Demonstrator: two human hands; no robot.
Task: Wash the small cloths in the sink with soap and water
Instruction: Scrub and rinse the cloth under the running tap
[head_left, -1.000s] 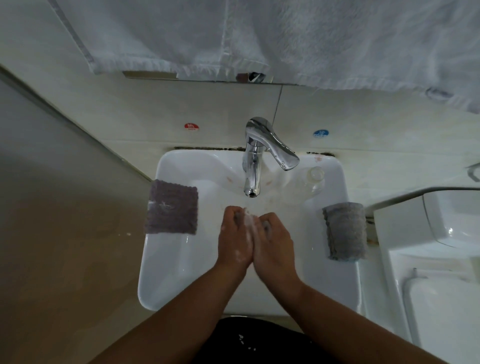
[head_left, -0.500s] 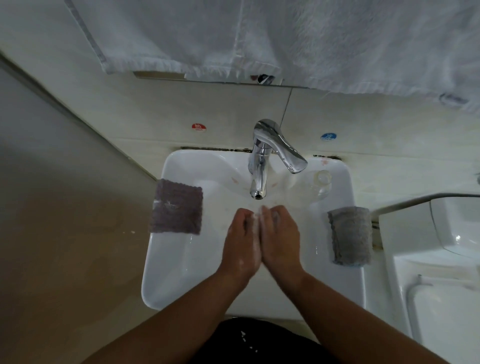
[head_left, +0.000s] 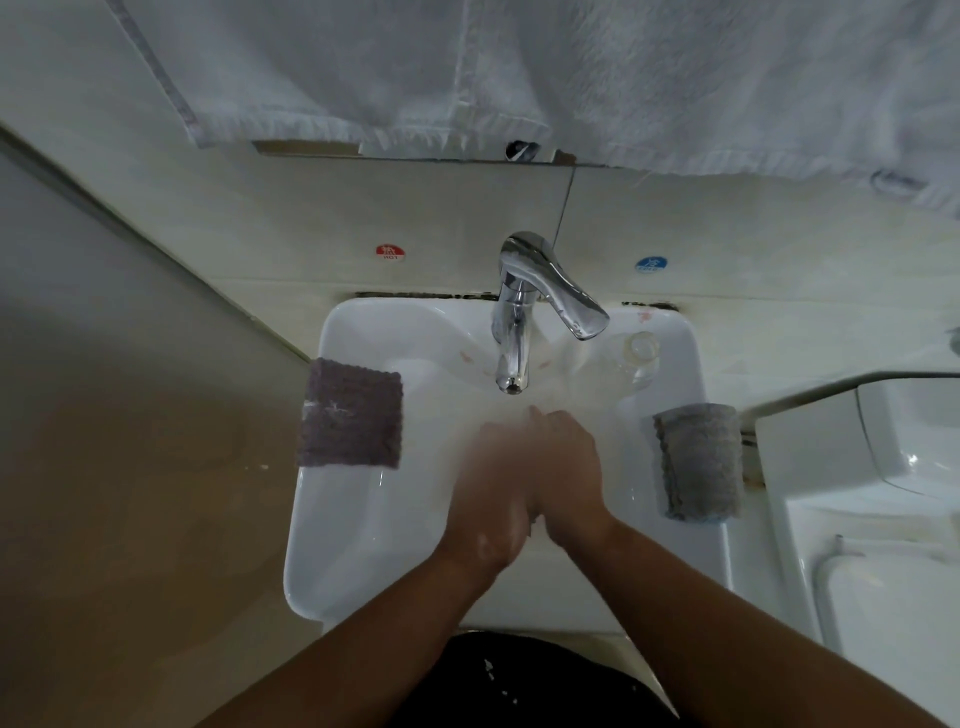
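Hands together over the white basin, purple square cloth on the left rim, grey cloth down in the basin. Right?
No: the head view shows the grey folded cloth draped over the white sink's right rim, not in the basin.

Red sticker (head_left: 390, 252) on wall (head_left: 457, 218): "HOT", printed upside down. Blue sticker (head_left: 651, 264) further right: lettering too blurred to read.
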